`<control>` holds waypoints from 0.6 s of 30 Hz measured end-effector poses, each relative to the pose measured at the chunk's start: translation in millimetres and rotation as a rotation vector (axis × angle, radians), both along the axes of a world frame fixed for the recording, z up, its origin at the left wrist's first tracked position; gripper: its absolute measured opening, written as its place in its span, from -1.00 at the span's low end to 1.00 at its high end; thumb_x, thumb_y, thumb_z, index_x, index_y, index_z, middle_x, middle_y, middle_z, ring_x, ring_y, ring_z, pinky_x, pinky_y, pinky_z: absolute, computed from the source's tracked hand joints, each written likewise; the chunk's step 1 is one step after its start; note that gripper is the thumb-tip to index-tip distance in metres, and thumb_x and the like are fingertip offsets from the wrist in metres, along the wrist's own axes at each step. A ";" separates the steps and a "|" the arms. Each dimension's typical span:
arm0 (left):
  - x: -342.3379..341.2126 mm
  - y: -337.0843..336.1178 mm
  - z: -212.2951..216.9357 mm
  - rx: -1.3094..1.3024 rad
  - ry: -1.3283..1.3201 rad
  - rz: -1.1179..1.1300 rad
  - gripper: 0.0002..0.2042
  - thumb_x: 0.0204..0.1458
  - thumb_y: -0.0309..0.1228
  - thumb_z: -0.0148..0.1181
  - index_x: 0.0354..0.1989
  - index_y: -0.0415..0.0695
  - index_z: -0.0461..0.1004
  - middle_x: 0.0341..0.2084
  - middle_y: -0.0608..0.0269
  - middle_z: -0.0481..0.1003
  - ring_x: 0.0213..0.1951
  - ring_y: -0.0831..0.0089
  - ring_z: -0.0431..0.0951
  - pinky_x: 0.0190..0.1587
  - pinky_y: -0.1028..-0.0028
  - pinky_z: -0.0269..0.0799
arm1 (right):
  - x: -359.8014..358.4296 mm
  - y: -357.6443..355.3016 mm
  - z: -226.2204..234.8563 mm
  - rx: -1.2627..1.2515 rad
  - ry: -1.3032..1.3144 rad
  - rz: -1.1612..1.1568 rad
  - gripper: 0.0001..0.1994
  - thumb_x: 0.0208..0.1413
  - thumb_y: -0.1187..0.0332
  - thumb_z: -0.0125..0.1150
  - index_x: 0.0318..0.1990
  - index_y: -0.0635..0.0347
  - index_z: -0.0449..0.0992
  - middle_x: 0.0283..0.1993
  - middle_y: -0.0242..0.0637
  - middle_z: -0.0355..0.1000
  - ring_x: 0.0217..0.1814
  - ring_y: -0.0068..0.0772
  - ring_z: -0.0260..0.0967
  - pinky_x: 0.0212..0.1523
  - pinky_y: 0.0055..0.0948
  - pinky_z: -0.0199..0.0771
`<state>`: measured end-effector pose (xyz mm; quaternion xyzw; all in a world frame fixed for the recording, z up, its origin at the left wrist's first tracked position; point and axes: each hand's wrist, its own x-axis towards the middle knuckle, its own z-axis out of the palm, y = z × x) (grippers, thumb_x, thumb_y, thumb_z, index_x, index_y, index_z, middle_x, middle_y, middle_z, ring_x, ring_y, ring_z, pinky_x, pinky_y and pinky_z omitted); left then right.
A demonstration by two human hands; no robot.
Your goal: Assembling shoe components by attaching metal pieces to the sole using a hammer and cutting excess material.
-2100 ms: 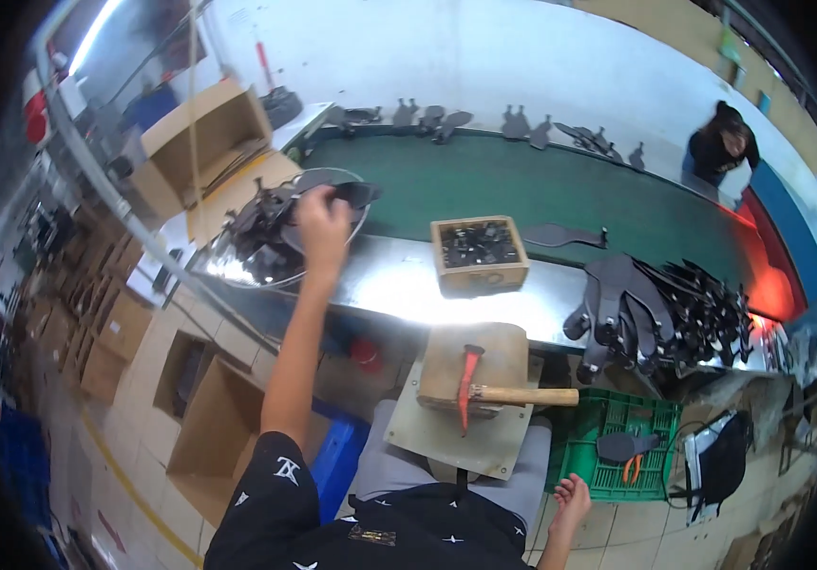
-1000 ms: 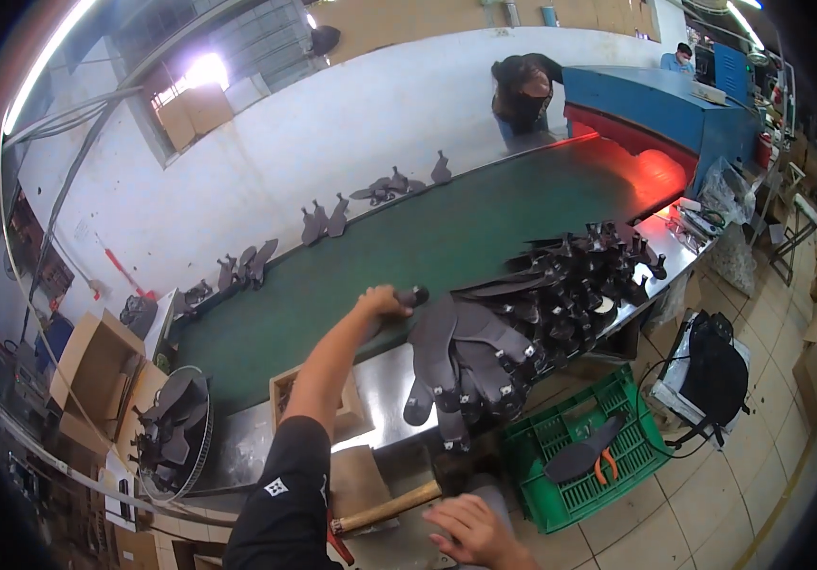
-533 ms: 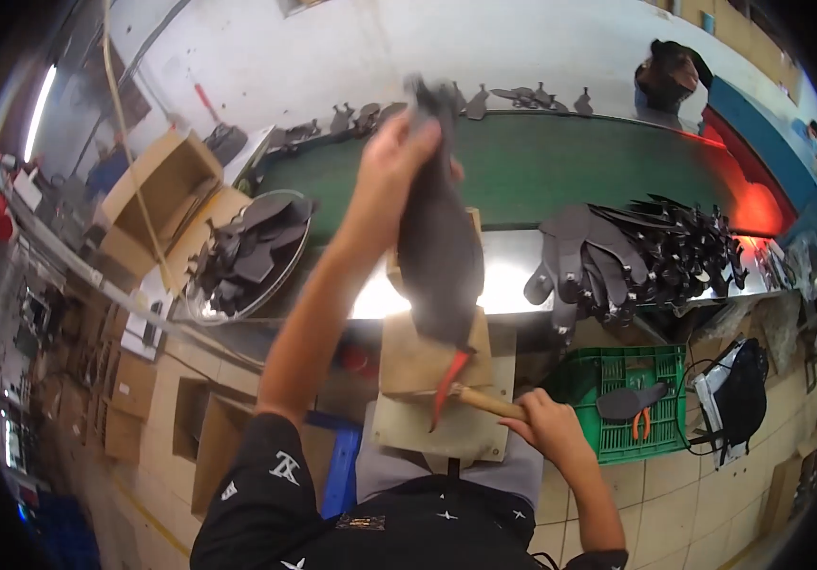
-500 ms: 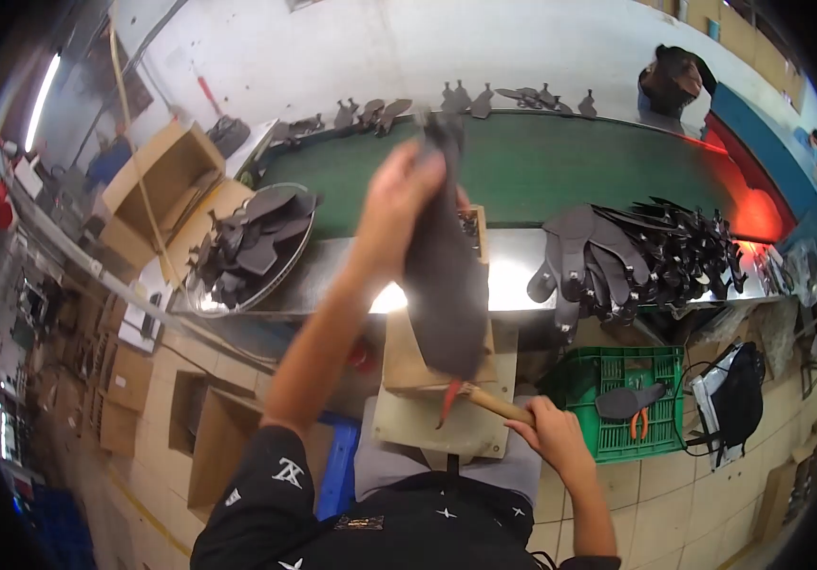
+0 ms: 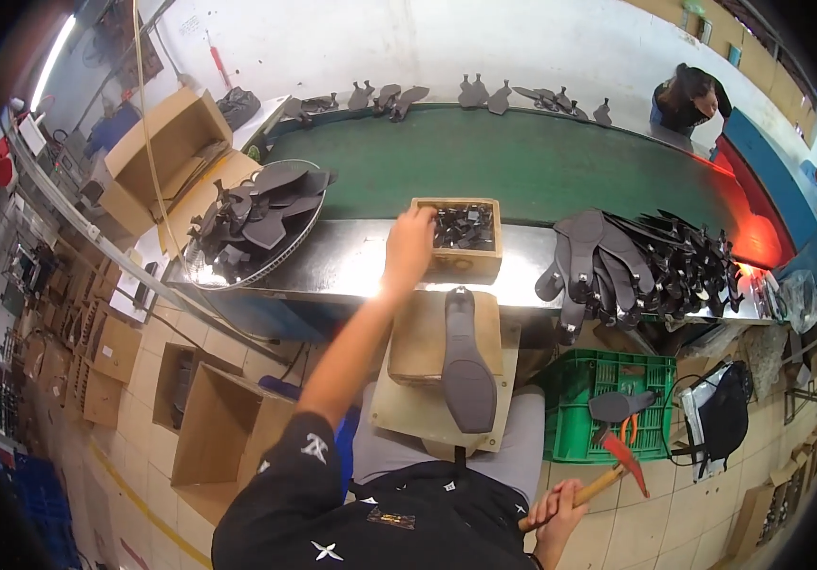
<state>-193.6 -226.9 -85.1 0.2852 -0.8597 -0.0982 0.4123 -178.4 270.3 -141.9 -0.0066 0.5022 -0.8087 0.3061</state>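
Observation:
My left hand (image 5: 410, 249) reaches to the left side of a small wooden box (image 5: 467, 267) filled with small black parts (image 5: 465, 226). Its fingers are bent together at the box's edge, and what they hold, if anything, is hidden. On the block (image 5: 418, 342) in front of me lies a dark shoe sole (image 5: 468, 380), its narrow end toward the box and its broad end toward me. Low on the right, my right hand (image 5: 557, 513) is closed round the wooden handle of a hammer (image 5: 603, 481) with a red head, held away from the sole.
Behind the metal ledge runs a green conveyor belt (image 5: 380, 161). A round basket (image 5: 309, 233) of soles stands left, a heap of soles (image 5: 608, 256) right. A green crate (image 5: 560, 418) holds a sole and orange-handled pliers. Open cardboard boxes (image 5: 214, 446) stand left; another person (image 5: 689, 100) is at far right.
The sole my left hand held up now lies on the block. My left hand has moved to the wooden box. My right hand has drawn the hammer down and right.

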 end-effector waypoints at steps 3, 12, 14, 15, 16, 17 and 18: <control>-26.1 -60.7 -19.3 -0.056 -0.230 -0.064 -0.85 0.01 -0.45 0.23 -0.27 -0.22 0.56 -0.29 0.01 0.54 -0.18 0.02 0.53 -0.10 0.17 0.47 | -28.8 -24.1 -10.7 0.016 0.078 -0.101 -0.73 0.32 0.24 0.09 -0.35 0.24 0.31 -0.73 -0.48 0.06 -0.85 -0.60 0.02 -0.84 -0.52 0.12; -27.5 -30.4 15.8 -0.133 -0.204 -0.074 -0.92 -0.08 -0.41 0.34 -0.41 -0.12 0.65 -0.44 0.23 0.59 -0.34 0.31 0.58 -0.37 0.29 0.49 | -88.9 -72.6 17.8 0.085 0.504 0.059 -0.57 0.22 0.24 0.25 0.11 0.35 0.39 -0.67 -0.45 0.27 -0.76 -0.72 0.13 -0.75 -0.65 0.09; -13.8 -0.5 36.5 0.149 0.007 -0.146 -0.90 -0.04 -0.41 0.34 -0.39 -0.16 0.65 -0.49 0.27 0.58 -0.44 0.44 0.53 -0.44 0.39 0.43 | -103.3 -89.3 40.7 -0.071 0.578 0.078 -0.46 0.19 0.19 0.29 0.22 0.32 0.32 -0.59 -0.38 0.38 -0.74 -0.75 0.13 -0.74 -0.68 0.07; -6.7 25.6 49.3 0.442 0.212 -0.223 -0.87 0.00 -0.40 0.35 -0.37 -0.21 0.65 -0.54 0.30 0.56 -0.54 0.57 0.48 -0.51 0.49 0.37 | -108.0 -96.3 55.1 -0.114 0.547 0.117 -0.42 0.18 0.17 0.30 0.24 0.31 0.30 -0.52 -0.32 0.46 -0.74 -0.76 0.12 -0.74 -0.69 0.07; 2.0 70.5 76.5 0.636 0.300 -0.276 -0.83 0.05 -0.41 0.32 -0.37 -0.30 0.63 -0.59 0.37 0.52 -0.62 0.73 0.35 -0.57 0.64 0.23 | -112.8 -106.8 65.3 -0.165 0.578 0.116 -0.43 0.20 0.16 0.26 0.25 0.30 0.29 -0.45 -0.24 0.50 -0.75 -0.76 0.10 -0.74 -0.71 0.07; 16.8 97.3 86.6 0.732 0.349 -0.318 -0.83 0.07 -0.40 0.32 -0.35 -0.30 0.62 -0.58 0.38 0.51 -0.59 0.72 0.37 -0.55 0.66 0.23 | -114.3 -120.0 77.0 -0.221 0.611 0.134 -0.44 0.23 0.15 0.23 0.27 0.29 0.28 -0.38 -0.15 0.53 -0.77 -0.75 0.08 -0.73 -0.72 0.08; 30.3 125.6 98.3 0.776 0.423 -0.366 -0.85 0.08 -0.44 0.30 -0.34 -0.31 0.61 -0.54 0.34 0.52 -0.56 0.70 0.39 -0.53 0.65 0.25 | -112.7 -131.3 91.5 -0.253 0.654 0.151 -0.44 0.22 0.14 0.24 0.25 0.30 0.29 -0.21 -0.03 0.56 -0.75 -0.77 0.07 -0.73 -0.73 0.07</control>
